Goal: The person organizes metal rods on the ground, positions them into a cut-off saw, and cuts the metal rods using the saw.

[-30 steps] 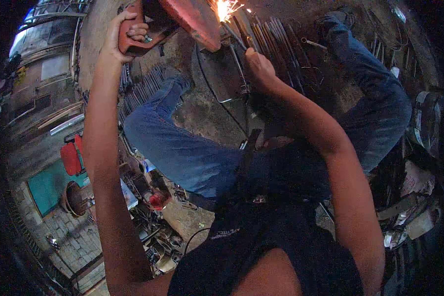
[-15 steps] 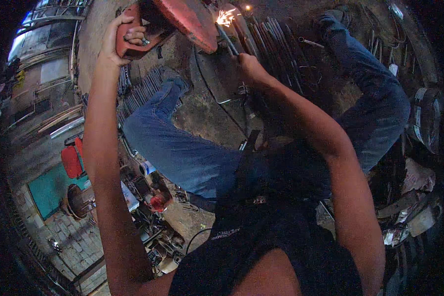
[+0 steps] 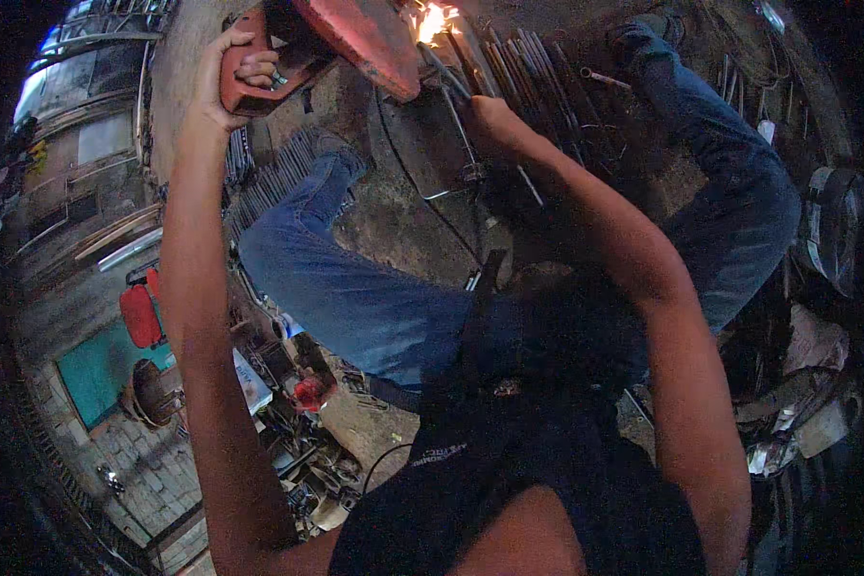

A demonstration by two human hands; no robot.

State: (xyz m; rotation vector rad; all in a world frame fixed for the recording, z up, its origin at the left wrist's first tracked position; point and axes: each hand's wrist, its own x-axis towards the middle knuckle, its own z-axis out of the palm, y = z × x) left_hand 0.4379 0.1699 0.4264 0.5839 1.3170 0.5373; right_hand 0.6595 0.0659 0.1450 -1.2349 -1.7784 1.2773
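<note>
My left hand (image 3: 228, 79) is raised at the top left, gripping the handle of a red hand-held welding shield (image 3: 355, 36) that tilts toward the sparks. My right hand (image 3: 485, 120) reaches forward and holds a welding electrode holder (image 3: 446, 72). Its tip meets a bright orange arc with sparks (image 3: 432, 19) at the top centre. The arc sits on a row of dark metal rods (image 3: 518, 62) lying on the ground. My legs in blue jeans (image 3: 355, 298) are spread to either side of the work. A black cable (image 3: 422, 182) runs back from the holder.
More metal bars (image 3: 269, 178) lie at the left by my left foot. A red container (image 3: 140, 315), a teal panel (image 3: 96, 370) and a round dark pot (image 3: 152, 392) stand at the lower left. Scattered tools and scrap (image 3: 302, 451) lie below. Crumpled material (image 3: 806, 384) lies at the right.
The shield and my left hand stayed raised with slight shifts. My right hand moved a little left then back, keeping the arc lit at the rods.
</note>
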